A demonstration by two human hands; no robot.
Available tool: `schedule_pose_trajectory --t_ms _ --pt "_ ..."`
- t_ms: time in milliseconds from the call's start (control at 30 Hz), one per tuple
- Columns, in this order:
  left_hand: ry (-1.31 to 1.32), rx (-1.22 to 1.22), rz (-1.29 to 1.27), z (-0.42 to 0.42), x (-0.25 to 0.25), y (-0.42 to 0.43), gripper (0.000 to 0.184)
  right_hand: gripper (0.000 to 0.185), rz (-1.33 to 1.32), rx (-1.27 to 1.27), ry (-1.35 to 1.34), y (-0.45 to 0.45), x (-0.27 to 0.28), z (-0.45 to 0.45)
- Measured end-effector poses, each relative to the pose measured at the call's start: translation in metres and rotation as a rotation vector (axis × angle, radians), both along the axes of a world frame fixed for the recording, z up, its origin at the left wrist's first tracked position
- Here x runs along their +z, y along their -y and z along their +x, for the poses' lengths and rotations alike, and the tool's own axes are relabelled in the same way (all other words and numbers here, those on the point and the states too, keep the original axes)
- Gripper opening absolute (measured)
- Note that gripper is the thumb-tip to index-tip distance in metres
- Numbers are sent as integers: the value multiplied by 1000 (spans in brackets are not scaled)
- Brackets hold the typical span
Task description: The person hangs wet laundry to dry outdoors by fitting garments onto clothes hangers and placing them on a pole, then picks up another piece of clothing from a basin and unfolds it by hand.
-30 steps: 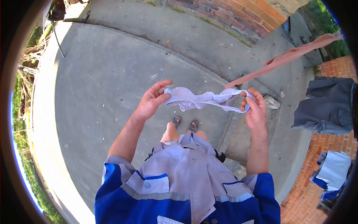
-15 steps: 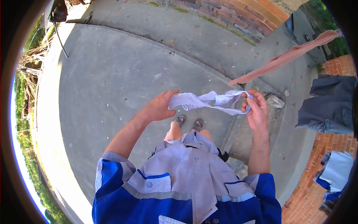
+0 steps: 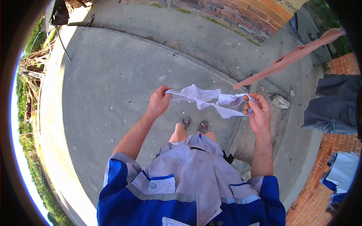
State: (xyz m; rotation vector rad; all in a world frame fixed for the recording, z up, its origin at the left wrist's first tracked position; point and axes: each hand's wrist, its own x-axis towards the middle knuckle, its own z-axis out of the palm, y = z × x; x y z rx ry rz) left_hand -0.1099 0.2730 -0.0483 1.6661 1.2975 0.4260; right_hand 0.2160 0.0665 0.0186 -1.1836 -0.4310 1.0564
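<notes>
White underpants [image 3: 203, 98] are stretched level between my two hands, in front of my body and above the concrete. My left hand [image 3: 159, 101] is closed on their left end, thumb and fingers pinching the edge. At the other end, my right hand [image 3: 259, 112] has its fingers hooked and pinched round the band. One edge runs taut and straight from hand to hand, while the thin cloth behind it hangs in loose folds with gaps showing through.
A twisted pink cloth [image 3: 290, 58] hangs at the upper right. Dark grey trousers [image 3: 333, 103] hang on the right, with folded light-blue and navy clothes [image 3: 342, 173] lower down by the brickwork [image 3: 313, 192]. A stone [image 3: 279, 101] lies beyond my right hand.
My left hand has gone from spread fingers against the cloth to a closed pinch on its end. The underpants' near edge is now pulled straight. My right hand keeps its hold.
</notes>
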Motion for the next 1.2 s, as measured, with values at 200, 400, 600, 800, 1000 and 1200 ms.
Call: schedule_pose_trajectory --t_ms 200,400,600,800,1000,1200 --pt "474 202 -348 10 -3 6 26 23 8 -19 2 -1 -2 3" --pt "656 233 -369 13 -10 7 25 33 -4 -35 33 -1 -7 9" --pt "656 183 -364 16 7 15 25 52 -6 114 268 0 -1 3" --pt "576 63 -335 23 33 23 23 60 -27 341 1123 12 16 1" --pt "514 61 -337 32 47 25 20 32 -10 212 1541 25 12 9" --pt "587 162 -277 38 81 19 13 10 4 31 1058 16 38 16"
